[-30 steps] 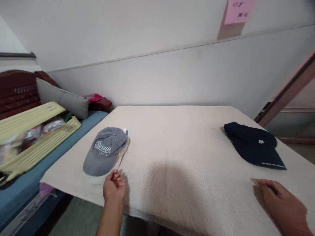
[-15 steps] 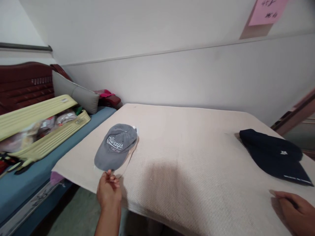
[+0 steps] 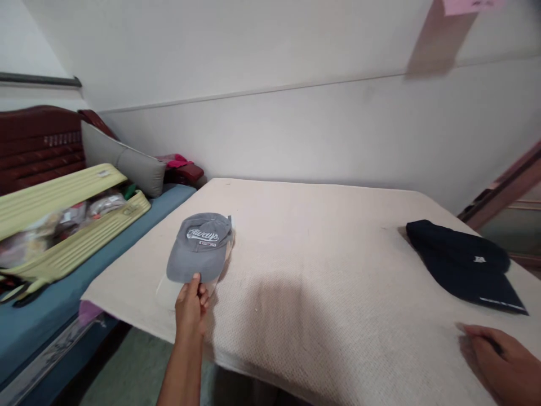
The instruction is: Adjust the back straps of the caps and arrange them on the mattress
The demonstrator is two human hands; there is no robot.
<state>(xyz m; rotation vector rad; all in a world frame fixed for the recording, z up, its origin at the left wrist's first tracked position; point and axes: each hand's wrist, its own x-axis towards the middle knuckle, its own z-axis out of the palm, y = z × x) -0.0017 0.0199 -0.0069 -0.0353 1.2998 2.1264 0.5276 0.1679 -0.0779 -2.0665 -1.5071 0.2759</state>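
My left hand (image 3: 191, 304) pinches the front edge of a grey baseball cap's brim between thumb and fingers. The grey cap (image 3: 200, 248) carries white "Always" lettering and is raised at the brim. Below it lies a pale cream item with a rounded, brim-like edge (image 3: 167, 292), mostly hidden and close in colour to the table cover. At the right, a navy cap (image 3: 459, 262) with a small white emblem rests on the table, its brim toward me. My right hand (image 3: 502, 358) rests in front of the navy cap, loosely curled, apart from it and holding nothing.
A cream textured cover lies over the table (image 3: 321, 237), which meets a white wall (image 3: 274, 135). To the left stands a blue bed (image 3: 97, 248) with a grey pillow (image 3: 127, 158) and an open yellow case (image 3: 76, 245) of bagged items. A pink note (image 3: 471, 5) hangs upper right.
My left hand has moved up slightly and lifted the grey cap's brim, turning the cap a little. More of the pale item beneath shows. The right hand has barely moved; the view shifted slightly.
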